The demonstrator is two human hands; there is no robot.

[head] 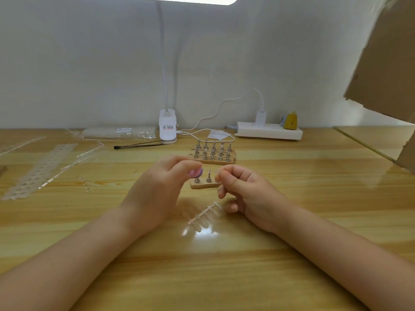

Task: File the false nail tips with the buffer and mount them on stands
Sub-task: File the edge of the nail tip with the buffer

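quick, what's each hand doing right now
Left hand: pinches the buffer.
Right hand: fingers curled; whether it holds a nail tip cannot be told.

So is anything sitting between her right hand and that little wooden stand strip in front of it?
Nothing visible. The right hand, fingers pinched as if on a clear nail tip, hovers right at the near stand strip. The left hand holds the purple buffer beside it, not across the path.

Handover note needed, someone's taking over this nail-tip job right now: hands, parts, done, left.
Left hand grips the purple buffer. Right hand has finger and thumb pinched together; whether it holds a tip is unclear. Near wooden base shows two bare stands. Far stand rack: tips not discernible. Strip of clear nail tips lies on the table. Left: filing and mounting.
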